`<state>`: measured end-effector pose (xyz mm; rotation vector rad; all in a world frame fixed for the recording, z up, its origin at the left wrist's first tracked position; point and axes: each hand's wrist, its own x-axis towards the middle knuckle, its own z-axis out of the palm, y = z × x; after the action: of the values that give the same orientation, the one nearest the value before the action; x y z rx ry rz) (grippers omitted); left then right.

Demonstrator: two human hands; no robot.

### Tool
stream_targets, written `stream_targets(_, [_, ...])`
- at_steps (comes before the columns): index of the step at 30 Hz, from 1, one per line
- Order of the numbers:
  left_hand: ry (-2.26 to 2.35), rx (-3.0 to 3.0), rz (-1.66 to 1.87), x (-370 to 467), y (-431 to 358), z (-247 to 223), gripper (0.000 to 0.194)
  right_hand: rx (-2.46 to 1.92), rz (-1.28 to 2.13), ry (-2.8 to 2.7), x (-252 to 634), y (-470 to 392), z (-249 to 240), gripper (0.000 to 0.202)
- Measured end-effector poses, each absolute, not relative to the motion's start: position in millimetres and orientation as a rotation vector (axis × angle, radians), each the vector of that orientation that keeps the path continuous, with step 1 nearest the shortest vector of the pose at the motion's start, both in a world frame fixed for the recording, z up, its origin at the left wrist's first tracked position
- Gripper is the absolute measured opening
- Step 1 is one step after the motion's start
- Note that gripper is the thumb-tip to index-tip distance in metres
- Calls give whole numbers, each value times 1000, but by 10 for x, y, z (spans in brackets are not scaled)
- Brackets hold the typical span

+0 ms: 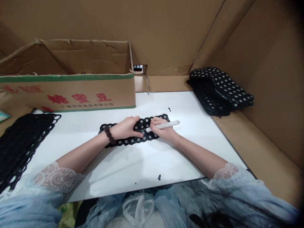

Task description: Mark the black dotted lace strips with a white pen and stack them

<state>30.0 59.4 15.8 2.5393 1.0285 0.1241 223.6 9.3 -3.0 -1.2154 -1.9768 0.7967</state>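
Observation:
A black strip of fabric with white dots [125, 141] lies flat across the white board. My left hand [127, 127] rests on it, thumb and fingers spread apart and pressing on the cloth. To its right, my right hand [163, 128] grips a white pen-like tool [169, 124], whose tip points left onto the dotted fabric near my left thumb. The far fingers of my left hand are partly hidden.
A cardboard box with red lettering [95, 95] stands at the back left. Black lacy fabric [21, 139] lies at the left. Folded dotted fabric [223, 88] sits at the back right. Small black scraps [159, 177] lie on the white board [123, 171].

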Motion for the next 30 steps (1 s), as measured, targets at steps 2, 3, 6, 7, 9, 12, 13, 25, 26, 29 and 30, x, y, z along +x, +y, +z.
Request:
stream_targets(2, [1063, 2536, 70, 312, 601, 181, 44, -1218, 765, -2008, 2227, 98, -52, 28])
stream_targets(3, [1075, 2533, 40, 321, 601, 191, 42, -1199, 748, -2034, 2226, 98, -58, 29])
stream_targets(6, [1094, 2516, -33, 349, 587, 214, 38, -1148, 708, -2092, 2224, 88, -68, 31])
stream_targets(7, [1094, 2505, -50, 356, 579, 220, 37, -1145, 704, -2097, 2223, 83, -71, 31])
stream_targets(9, [1094, 2485, -69, 368, 562, 232, 35, -1150, 709, -2098, 2218, 77, -76, 31])
stream_targets(12, [1126, 2442, -92, 384, 538, 255, 33, -1171, 706, -2088, 2209, 72, -82, 32])
stream_targets(13, [1144, 2417, -100, 390, 530, 265, 32, -1175, 696, -2089, 2205, 70, -83, 32])
stream_targets(25, [1269, 2113, 162, 456, 337, 268, 17, -1395, 363, -2192, 2040, 39, -156, 26])
stream_targets(26, [1252, 2063, 171, 446, 335, 272, 16, -1393, 354, -2191, 2032, 40, -149, 25])
stream_targets(29, [1152, 1925, 156, 388, 367, 299, 15, -1380, 386, -2183, 2031, 45, -100, 26])
stream_targets(30, [1097, 1888, 142, 364, 392, 314, 14, -1377, 402, -2183, 2034, 45, -84, 26])
